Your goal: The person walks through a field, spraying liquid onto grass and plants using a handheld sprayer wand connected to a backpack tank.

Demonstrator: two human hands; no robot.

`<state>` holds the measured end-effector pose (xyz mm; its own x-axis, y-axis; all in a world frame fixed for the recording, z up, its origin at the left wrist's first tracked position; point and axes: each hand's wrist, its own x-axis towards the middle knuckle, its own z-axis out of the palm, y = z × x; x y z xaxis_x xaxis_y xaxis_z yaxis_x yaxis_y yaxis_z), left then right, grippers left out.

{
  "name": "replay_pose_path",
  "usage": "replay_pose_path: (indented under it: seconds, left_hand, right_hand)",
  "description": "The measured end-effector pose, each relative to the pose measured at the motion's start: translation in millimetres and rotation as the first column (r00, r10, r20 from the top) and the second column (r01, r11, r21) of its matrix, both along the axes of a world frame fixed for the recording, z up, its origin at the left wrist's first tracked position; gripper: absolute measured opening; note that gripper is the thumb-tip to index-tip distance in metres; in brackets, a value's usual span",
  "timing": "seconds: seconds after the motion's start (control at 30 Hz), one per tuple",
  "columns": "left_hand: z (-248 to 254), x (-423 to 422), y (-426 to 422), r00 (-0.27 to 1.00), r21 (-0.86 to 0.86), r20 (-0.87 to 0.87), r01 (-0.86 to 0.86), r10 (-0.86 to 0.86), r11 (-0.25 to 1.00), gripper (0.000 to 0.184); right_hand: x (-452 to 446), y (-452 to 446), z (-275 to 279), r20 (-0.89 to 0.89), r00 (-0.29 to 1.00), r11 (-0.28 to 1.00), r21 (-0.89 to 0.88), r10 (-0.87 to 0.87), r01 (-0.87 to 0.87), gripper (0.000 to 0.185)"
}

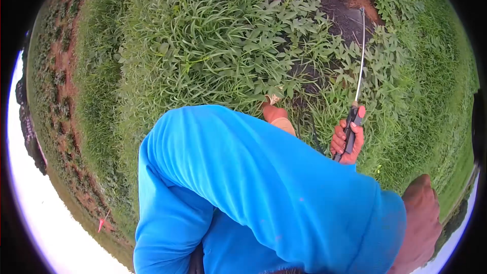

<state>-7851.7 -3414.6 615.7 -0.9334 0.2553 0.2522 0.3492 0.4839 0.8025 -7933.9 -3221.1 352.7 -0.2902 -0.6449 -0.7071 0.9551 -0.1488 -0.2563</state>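
My right hand [353,144] is wrapped round the dark grip of a spray wand [361,63], which has a red-orange part at its trigger end. The thin metal tube points away over the plants, and a faint spray shows at its tip above dark soil. My left arm, in a blue sleeve [253,167], crosses close in front of me to the right. At its end my left hand [420,220] appears with curled fingers, slightly blurred. Whether anything is in it is hidden.
Tall grass [213,35] and leafy plants [289,15] cover the ground ahead. Dark wet soil [337,7] shows between them. What looks like part of a foot [275,113] stands below the sleeve. A small red flag [101,224] is at the lower left, near reddish soil rows.
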Motion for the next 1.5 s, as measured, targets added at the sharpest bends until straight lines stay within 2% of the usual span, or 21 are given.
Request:
replay_pose_path:
  seconds: [0.07,0.17,0.33,0.43,0.6,0.8,0.87,0.93,1.0,1.03,1.07,1.1,1.13,1.17,1.2,1.23,1.27,1.33,1.4,1.47,1.5]
  left_hand:
    - [-9.8,-9.7,-19.3,0.999,-0.005,0.025,-0.033,0.033,0.999,0.017]
    - [-14.2,-42.4,-26.2,1.0,-0.022,0.027,-0.001,0.002,1.0,0.017]
    - [-11.9,-90.3,-34.4,0.997,-0.059,0.025,0.075,-0.073,0.995,0.017]
    - [-9.8,-101.9,-34.8,0.997,-0.076,0.009,0.08,-0.079,0.994,0.017]
    - [-15.8,-99.3,-31.5,0.998,-0.091,-0.033,0.046,-0.05,0.995,0.017]
    - [-37.9,-90.9,-61.0,0.999,-0.149,-0.029,0.04,-0.045,0.988,0.018]
    - [-57.3,-87.7,-79.8,0.997,-0.148,-0.017,0.067,-0.07,0.987,0.018]
    - [-81.3,-84.7,-96.2,0.996,-0.136,0.004,0.094,-0.094,0.986,0.018]
    - [-100.7,-80.9,-118.1,0.995,-0.052,0.019,0.095,-0.094,0.994,0.018]
    - [-109.2,-78.4,-131.9,0.998,0.048,0.017,0.065,-0.066,0.997,0.017]
    - [-120.0,-72.9,-153.1,0.999,0.143,0.016,0.038,-0.041,0.989,0.016]
    - [-130.7,-74.0,-173.1,0.991,0.221,0.125,0.015,-0.043,0.975,0.015]
    - [-143.4,-75.1,-190.9,0.97,0.3,0.237,-0.019,-0.056,0.954,0.014]
    - [-164.7,-73.8,-205.5,0.931,0.332,0.354,-0.21,0.085,0.92,0.018]
    - [-192.3,-69.3,-218.6,0.855,0.334,0.473,-0.397,0.212,0.855,0.022]
    - [-223.8,-65.0,-231.5,0.8,0.302,0.498,-0.522,0.336,0.798,0.023]
    - [-261.0,-61.0,-244.9,0.727,0.268,0.513,-0.64,0.456,0.72,0.023]
    - [-351.2,-34.2,-270.5,0.565,0.11,0.63,-0.743,0.532,0.66,0.021]
    - [-447.3,2.6,-287.6,0.48,0.18,0.741,-0.816,0.47,0.55,0.021]
    - [-504.9,36.6,-300.6,0.275,0.179,0.936,-0.91,0.221,0.375,0.023]
    - [-515.3,42.3,-305.4,0.137,0.051,0.968,-0.928,0.21,0.369,0.024]
  right_hand:
    - [-10.2,-27.7,-7.1,0.039,0.998,0.998,-0.021,0.052,-0.051,0.023]
    - [-25.0,-59.6,-10.2,0.138,0.964,0.968,-0.137,0.228,-0.21,0.021]
    - [-30.8,-111.1,-12.9,0.28,0.83,0.862,-0.321,0.483,-0.393,0.017]
    - [-22.7,-147.5,-5.3,0.279,0.725,0.754,-0.443,0.63,-0.485,0.016]
    - [-3.0,-201.6,0.4,0.182,0.659,0.648,-0.49,0.73,-0.582,0.018]
    - [-16.2,-239.2,7.8,0.115,0.677,0.613,-0.554,0.727,-0.564,0.018]
    - [-23.4,-239.3,9.1,0.04,0.711,0.663,-0.404,0.702,-0.631,0.018]
    - [-33.8,-231.3,3.5,0.077,0.732,0.706,-0.352,0.676,-0.615,0.019]
    - [-38.3,-230.6,-4.7,-0.002,0.821,0.804,-0.202,0.57,-0.559,0.019]
    - [-21.7,-232.3,-3.6,-0.022,0.947,0.923,0.231,0.321,-0.308,0.018]
    - [-30.8,-230.8,2.9,-0.033,0.952,0.928,0.238,0.304,-0.288,0.018]
    - [-42.5,-228.7,13.7,-0.17,0.936,0.938,0.215,0.308,-0.27,0.017]
    - [-53.0,-223.7,21.8,-0.299,0.902,0.945,0.198,0.31,-0.259,0.017]
    - [-68.0,-213.8,16.0,-0.305,0.904,0.947,0.211,0.299,-0.241,0.017]
    - [-84.0,-200.2,2.9,-0.112,0.93,0.932,0.142,0.349,-0.333,0.017]
    - [-94.4,-193.9,-1.8,0.079,0.913,0.913,0.052,0.4,-0.405,0.017]
    - [-100.9,-195.2,3.1,0.064,0.918,0.916,0.063,0.392,-0.396,0.017]
    - [-112.4,-198.0,12.0,-0.002,0.954,0.924,0.251,0.299,-0.289,0.017]
    - [-126.7,-208.4,18.9,-0.04,0.963,0.92,0.308,0.265,-0.241,0.016]
    - [-143.1,-223.0,26.3,-0.171,0.967,0.909,0.402,0.189,-0.107,0.018]
    - [-153.0,-228.7,20.8,-0.216,0.957,0.895,0.439,0.194,-0.082,0.019]
